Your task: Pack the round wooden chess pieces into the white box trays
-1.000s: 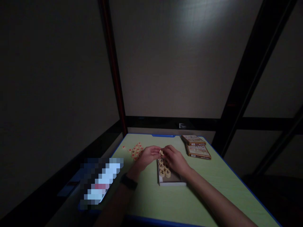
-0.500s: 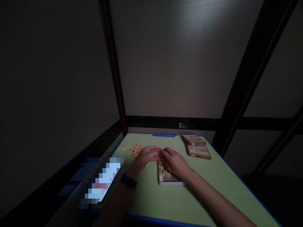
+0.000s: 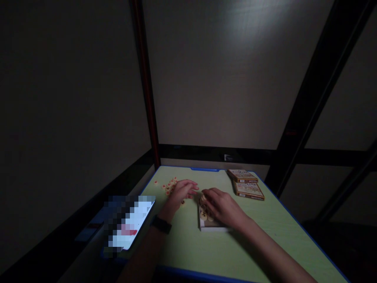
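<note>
A shallow box (image 3: 215, 228) with a white rim lies on the table, partly under my right hand (image 3: 222, 204). Round Chinese chess pieces (image 3: 204, 214) with dark markings rest in its left part; my hand hides others. My right thumb and fingers pinch a chess piece (image 3: 203, 198) over the box's far left corner. To the left, my left hand (image 3: 183, 191) is held with its fingers apart and nothing visible in them. Beyond and beside it spreads a loose group of red-marked chess pieces (image 3: 169, 187), and one dark-marked piece (image 3: 183, 203) lies below its palm.
Two flat printed boxes (image 3: 249, 190) overlap at the table's back right. A bright-screened device (image 3: 141, 214), partly pixelated, is at the left edge. The green table (image 3: 265, 243) has a blue rim, with walls behind and to the left.
My hands have moved apart: the left fingers have opened and drawn back left. My right hand has stayed over the box, now showing a chess piece in its fingertips.
</note>
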### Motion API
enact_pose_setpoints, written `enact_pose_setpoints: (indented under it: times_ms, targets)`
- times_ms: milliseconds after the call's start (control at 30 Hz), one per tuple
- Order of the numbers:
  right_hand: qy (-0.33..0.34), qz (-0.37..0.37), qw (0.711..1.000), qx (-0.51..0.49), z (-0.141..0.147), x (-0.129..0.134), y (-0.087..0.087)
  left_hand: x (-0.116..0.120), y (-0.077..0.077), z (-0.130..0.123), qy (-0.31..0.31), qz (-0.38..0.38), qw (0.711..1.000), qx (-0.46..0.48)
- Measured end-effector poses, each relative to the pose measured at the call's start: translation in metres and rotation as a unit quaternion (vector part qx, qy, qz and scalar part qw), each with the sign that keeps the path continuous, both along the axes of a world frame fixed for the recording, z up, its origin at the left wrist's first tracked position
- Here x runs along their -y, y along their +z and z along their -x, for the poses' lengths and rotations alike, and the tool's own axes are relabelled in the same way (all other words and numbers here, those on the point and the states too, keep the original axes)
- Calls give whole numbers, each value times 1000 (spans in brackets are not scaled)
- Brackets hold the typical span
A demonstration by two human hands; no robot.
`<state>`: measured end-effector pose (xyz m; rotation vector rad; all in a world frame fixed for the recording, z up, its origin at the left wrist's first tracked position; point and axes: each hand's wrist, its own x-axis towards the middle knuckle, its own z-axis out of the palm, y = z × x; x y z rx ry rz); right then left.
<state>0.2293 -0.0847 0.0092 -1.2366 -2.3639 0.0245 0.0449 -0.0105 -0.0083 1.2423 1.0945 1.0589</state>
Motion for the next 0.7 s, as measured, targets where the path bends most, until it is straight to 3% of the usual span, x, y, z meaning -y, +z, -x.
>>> enact_pose_setpoints:
  times_ms: [200, 433, 567, 700]
  targets:
    - [16, 17, 997, 71, 5, 36, -16, -3, -1, 2, 29, -14, 999, -1]
    - [1, -5, 993, 115, 7, 42, -27, -4, -2, 0, 46, -18, 999, -2]
    - [4, -10, 996, 84, 3, 42, -27, -4, -2, 1, 54, -22, 998, 0]
    - [-22, 8, 1000, -13, -9, 39, -24, -4, 0, 1, 53, -24, 998, 7]
